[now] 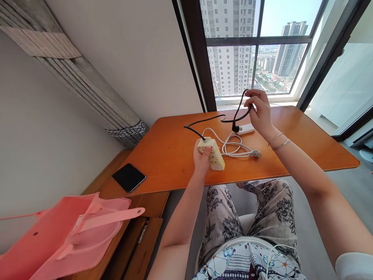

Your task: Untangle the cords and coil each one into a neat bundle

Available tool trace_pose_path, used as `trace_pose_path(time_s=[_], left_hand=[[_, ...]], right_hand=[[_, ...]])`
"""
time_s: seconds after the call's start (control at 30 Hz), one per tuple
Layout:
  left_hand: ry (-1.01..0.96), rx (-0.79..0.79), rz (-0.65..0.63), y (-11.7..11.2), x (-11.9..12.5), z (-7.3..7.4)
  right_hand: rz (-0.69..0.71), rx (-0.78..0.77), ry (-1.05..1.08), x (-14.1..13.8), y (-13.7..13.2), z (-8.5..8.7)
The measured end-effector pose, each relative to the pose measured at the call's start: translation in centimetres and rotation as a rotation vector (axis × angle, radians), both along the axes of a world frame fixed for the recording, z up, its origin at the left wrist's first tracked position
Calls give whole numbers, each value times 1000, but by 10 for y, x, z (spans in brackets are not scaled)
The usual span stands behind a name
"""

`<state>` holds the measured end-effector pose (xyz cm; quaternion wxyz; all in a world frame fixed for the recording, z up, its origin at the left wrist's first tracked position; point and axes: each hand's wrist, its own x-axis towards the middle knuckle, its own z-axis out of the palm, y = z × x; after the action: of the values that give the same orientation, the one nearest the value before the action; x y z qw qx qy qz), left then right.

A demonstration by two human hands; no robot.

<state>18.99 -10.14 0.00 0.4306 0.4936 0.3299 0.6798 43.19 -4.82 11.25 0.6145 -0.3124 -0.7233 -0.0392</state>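
Note:
My left hand (202, 158) is closed around a cream power strip (215, 156), held tilted over the near part of the table. A black cord (201, 121) runs from the strip's top end across to my right hand (258, 109). There my fingers pinch a loop of that cord, raised above the tabletop. Its black plug (236, 127) dangles below the fingers, prongs pointing right. Behind it lies a white power strip (246, 129), partly hidden by the plug. A loosely coiled white cable (233, 149) rests on the table, ending in a grey-white plug (255, 154).
The orange-brown table (169, 155) has its near edge just above my knees. A black phone (129, 177) lies at its left end. At lower left, a pink bag (67, 237) sits on a wooden cabinet (145, 249). Beyond the table is a window (258, 41).

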Motion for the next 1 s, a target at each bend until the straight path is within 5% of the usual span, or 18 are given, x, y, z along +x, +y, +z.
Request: trace_pose_path(time_s=[0.23, 0.6, 1.0], left_hand=[[-92, -117, -20, 2, -1, -1], [-75, -191, -59, 8, -7, 2], [19, -233, -144, 11, -10, 12]], right_hand=[[-195, 16, -50, 24, 0, -9], [-492, -271, -130, 95, -7, -72], [-665, -379, -600, 91, -45, -98]])
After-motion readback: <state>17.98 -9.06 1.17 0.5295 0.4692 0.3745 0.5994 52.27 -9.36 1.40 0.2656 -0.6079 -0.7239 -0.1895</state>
